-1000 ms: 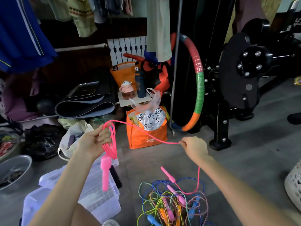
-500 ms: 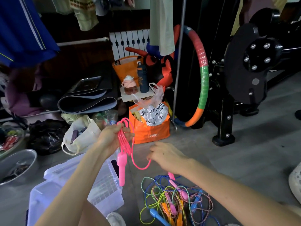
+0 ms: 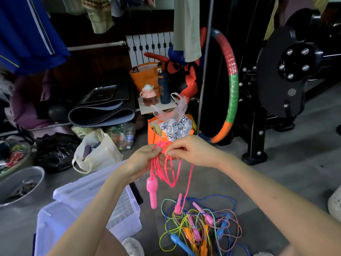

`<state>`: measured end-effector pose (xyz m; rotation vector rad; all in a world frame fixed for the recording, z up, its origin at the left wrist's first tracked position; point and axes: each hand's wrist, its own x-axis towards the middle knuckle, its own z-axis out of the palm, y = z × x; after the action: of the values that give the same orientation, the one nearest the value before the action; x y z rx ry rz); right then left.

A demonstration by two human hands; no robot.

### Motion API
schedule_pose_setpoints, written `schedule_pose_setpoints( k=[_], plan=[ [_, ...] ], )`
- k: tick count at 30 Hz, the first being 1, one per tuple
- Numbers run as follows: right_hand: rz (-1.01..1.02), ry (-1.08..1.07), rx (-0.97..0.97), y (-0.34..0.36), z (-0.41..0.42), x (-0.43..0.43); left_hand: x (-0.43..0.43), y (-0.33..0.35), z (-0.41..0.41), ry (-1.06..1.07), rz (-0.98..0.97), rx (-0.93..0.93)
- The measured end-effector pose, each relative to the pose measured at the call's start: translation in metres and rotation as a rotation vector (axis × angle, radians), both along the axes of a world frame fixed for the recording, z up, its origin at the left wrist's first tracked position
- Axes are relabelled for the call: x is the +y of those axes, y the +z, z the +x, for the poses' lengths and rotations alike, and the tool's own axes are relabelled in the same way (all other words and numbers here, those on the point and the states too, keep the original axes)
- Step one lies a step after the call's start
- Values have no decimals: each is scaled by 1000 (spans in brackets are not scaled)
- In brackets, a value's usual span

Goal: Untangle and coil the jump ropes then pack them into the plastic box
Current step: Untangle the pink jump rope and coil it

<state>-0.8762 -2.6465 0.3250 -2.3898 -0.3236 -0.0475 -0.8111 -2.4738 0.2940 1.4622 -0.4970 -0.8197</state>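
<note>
Meanwhile, pink rope [image 3: 170, 174] held in loops

Grey floor [image 3: 276, 182], cluttered room, hoop [image 3: 232, 80] leaning behind. At left the box [image 3: 88, 209] stands open, tangled ropes [image 3: 201, 226] beside it. The left hand [image 3: 145, 161] grips the pink rope's loops; the right hand [image 3: 191, 152], just beside it, pinches a strand.

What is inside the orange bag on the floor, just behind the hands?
A clear plastic bag sticks out of the orange bag, holding something white with black print. Something yellow shows beside it. Anything deeper is hidden by the bag's wall, the left hand and the right hand.
</note>
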Motion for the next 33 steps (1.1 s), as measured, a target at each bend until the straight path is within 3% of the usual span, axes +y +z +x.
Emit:
schedule_pose_setpoints(
  k=[7,10,14,17,21,23,25,27,33],
  plan=[
    [79,-45,61,7,1,-4,-9,-6,-10,-8,-137,113],
    [85,-47,36,6,2,-9,-12,-10,-10,-30,-102,184],
    [-177,-7,-67,-3,8,-26,-11,-9,-7,-151,56,212],
    [-320,-43,-231,-10,12,-45,-6,-3,-4,-223,72,267],
    [-36,-341,-305,-31,12,-78,14,4,7,-376,-234,441],
    [222,-461,-215,-53,8,-85,22,8,12,-494,-475,573],
    [305,-530,-68,-80,2,-89,30,16,16,-457,-602,592],
    [252,-592,97,-105,-10,-89,39,23,21,-387,-636,550],
    [542,-689,295,-128,-33,-80,62,19,52,-180,-567,434]
  ],
)
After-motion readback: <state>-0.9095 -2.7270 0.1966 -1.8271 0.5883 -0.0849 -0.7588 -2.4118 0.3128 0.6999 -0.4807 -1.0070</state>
